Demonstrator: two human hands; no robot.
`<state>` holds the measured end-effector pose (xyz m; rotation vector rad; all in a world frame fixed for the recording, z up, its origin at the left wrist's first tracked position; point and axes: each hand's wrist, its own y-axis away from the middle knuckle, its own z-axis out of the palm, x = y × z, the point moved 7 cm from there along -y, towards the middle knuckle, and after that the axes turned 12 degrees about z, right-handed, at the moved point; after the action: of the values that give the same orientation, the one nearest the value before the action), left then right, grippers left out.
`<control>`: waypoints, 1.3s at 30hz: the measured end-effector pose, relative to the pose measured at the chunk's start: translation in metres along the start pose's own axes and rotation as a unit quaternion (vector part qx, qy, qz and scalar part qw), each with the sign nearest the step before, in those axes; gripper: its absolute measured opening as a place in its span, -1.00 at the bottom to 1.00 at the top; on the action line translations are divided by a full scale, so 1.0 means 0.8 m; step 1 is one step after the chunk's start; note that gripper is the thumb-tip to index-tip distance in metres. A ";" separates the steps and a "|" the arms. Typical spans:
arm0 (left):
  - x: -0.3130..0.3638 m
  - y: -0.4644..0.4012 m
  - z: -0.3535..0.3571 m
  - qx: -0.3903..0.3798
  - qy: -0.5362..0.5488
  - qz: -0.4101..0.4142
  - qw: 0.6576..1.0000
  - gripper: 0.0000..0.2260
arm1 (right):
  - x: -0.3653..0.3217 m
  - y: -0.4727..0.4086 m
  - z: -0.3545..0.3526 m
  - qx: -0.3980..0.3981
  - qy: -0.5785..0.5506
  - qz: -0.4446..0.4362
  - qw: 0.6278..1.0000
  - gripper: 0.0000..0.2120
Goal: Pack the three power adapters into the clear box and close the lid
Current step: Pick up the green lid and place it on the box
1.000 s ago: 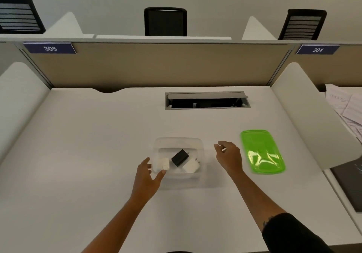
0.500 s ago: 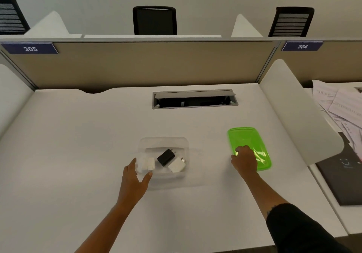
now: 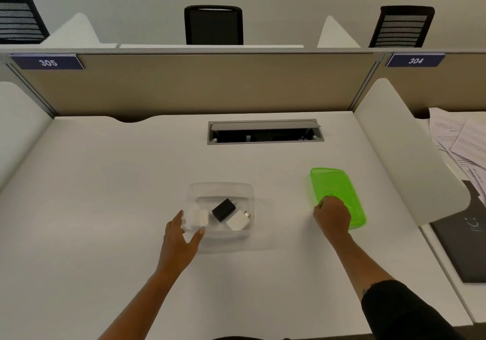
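Observation:
The clear box (image 3: 247, 189) stands lidless on the white desk. Inside it lie a black adapter (image 3: 223, 210), a white adapter (image 3: 238, 220) at the right and another white adapter (image 3: 200, 218) at the left. My left hand (image 3: 180, 237) cups the box's near left corner, thumb and fingers spread against its wall. The green lid (image 3: 335, 189) lies flat on the desk to the right of the box. My right hand (image 3: 332, 214) rests on the lid's near left edge with fingers curled onto it; the lid still lies on the desk.
A grey cable hatch (image 3: 265, 131) is set in the desk behind the box. A white divider (image 3: 405, 155) rises at the right, with papers (image 3: 460, 139) and a dark folder (image 3: 465, 247) beyond it. A beige partition closes the back.
My right hand moved from beside the box rightward onto the green lid's near left edge. My left hand stayed at the box's corner. The camera shifted slightly.

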<state>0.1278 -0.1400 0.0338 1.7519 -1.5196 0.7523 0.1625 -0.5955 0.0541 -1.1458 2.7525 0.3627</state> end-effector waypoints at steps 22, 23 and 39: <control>0.077 -0.035 -0.051 0.077 0.078 0.145 0.983 -0.42 | -0.170 0.080 -0.142 0.006 -0.346 -0.325 0.880 -0.93; 0.083 -0.038 -0.053 0.075 0.102 0.145 0.981 -0.43 | -0.179 0.085 -0.142 -0.025 -0.358 -0.327 0.874 -0.94; 0.047 -0.050 -0.074 0.063 0.197 0.041 0.978 -0.67 | -0.238 0.101 -0.045 -0.317 -0.549 -0.052 0.771 -0.78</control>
<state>0.1734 -0.1114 0.0941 1.5208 -1.3005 1.1820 0.2372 -0.4206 0.1437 -0.7369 1.5122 1.4608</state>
